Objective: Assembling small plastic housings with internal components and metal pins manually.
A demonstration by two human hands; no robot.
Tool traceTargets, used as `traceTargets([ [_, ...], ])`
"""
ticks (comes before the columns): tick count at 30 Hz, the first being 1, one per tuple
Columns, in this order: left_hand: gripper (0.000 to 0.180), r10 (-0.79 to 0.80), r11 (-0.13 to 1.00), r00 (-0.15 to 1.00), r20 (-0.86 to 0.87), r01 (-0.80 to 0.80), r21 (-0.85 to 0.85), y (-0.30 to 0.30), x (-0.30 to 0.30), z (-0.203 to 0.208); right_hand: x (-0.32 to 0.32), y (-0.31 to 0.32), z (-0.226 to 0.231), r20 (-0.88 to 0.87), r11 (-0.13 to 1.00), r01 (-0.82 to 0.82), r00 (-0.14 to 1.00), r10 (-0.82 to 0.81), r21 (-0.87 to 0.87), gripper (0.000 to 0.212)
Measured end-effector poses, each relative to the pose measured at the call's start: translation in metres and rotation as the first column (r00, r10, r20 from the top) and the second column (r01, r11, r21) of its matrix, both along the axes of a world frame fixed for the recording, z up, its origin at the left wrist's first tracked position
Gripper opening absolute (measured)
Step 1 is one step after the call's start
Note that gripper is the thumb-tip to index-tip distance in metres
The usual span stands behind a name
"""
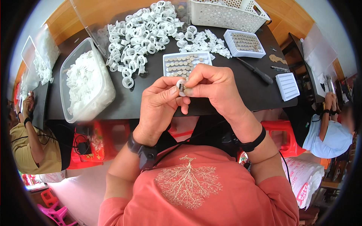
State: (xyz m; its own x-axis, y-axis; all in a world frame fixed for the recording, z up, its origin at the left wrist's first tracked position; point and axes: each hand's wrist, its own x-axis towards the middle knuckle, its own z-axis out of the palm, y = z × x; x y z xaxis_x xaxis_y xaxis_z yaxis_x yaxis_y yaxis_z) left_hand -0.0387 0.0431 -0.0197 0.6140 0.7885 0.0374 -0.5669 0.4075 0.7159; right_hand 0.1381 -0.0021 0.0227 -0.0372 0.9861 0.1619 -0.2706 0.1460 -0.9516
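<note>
Just beyond the table's near edge, my left hand [154, 107] grips a small white plastic ring part [179, 82] between thumb and fingers. My right hand [220, 84] is closed in a pinch against the part's right side; what its fingertips hold is too small to make out. Right behind my hands lies a white tray [206, 56] with rows of small round beige discs [181, 64]. A large heap of similar white ring parts [145, 34] spreads behind it to the left. Small flat white pieces [206, 42] lie in a pile beyond the tray.
On the left stands a clear tub [107, 98] of white pieces. A white perforated basket [230, 17] sits at the back. To the right are stacked disc trays [247, 54], a screwdriver [260, 72] and a small ridged tray [287, 86]. People work at both sides.
</note>
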Motion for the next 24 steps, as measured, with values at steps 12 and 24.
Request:
traceTargets([
  [12,0.022,0.004,1.000,0.999,0.051,-0.002,-0.030,-0.0014,0.0019,0.0018,-0.0021,0.0017,0.0037,-0.054,0.997,-0.002,0.999,-0.003,-0.082,0.007],
  [24,0.019,0.028,1.000,0.998,0.051,-0.028,0.001,-0.0034,0.0022,0.0001,0.0044,0.0089,0.0007,0.064,0.982,0.023,0.998,-0.012,-0.187,0.011],
])
